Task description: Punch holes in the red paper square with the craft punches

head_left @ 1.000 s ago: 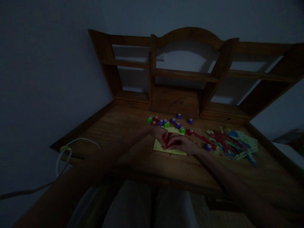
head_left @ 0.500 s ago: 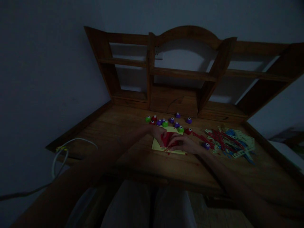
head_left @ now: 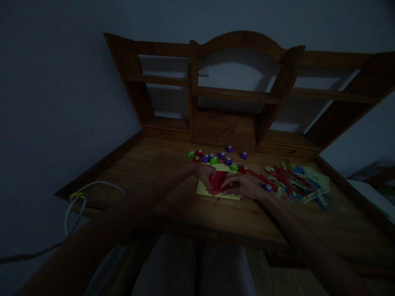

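Over the yellow sheet on the desk, both hands hold one red sheet. My left hand grips its left side, the thumb lying on top. At the lower right edge, my right hand pinches it with the fingers close together. The dim light hides whether the sheet is paper or foam. Small red bits lie around the yellow sheet's near edge. Just beyond it stand several eye-topped toy figures, among them a green one and a red one.
A pile of red, blue and pale cut strips covers the desk's right part. One purple eye-topped figure sits beside my right forearm. A wooden shelf unit rises at the back. A white cable loops over the left edge.
The view has shifted slightly. My right fingers have moved a little along the red sheet's lower edge, and more of its red surface shows between the hands.
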`<state>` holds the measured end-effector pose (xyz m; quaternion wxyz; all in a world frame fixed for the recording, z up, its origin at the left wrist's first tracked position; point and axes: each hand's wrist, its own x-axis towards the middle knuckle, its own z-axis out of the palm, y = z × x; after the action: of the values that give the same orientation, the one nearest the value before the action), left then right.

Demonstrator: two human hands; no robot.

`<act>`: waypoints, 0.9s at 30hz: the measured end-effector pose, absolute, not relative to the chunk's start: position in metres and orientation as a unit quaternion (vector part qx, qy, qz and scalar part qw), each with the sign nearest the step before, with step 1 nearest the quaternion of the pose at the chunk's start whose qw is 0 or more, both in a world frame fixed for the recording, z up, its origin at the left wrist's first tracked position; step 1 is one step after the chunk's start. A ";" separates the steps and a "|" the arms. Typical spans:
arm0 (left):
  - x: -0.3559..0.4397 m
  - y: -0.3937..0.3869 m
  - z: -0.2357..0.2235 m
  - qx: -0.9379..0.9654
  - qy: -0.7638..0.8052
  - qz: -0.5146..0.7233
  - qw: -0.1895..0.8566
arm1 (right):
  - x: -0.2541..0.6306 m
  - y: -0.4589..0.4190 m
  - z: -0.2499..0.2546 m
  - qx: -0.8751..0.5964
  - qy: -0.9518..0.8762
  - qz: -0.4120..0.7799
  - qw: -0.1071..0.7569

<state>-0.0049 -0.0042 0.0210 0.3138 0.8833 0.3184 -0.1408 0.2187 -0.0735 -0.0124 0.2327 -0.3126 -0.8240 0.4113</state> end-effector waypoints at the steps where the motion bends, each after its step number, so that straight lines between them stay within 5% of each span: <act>1: -0.005 -0.005 0.022 0.882 0.320 -0.142 0.315 | 0.219 -0.073 -0.013 -0.316 -0.822 0.412 0.234; 27: -0.004 -0.008 0.028 0.881 0.325 -0.163 0.303 | 0.237 -0.079 -0.005 -0.332 -0.826 0.412 0.195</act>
<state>-0.0044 -0.0085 0.0279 0.3028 0.8810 0.3252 -0.1627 0.2369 -0.0792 -0.0046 0.1953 -0.3321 -0.8257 0.4121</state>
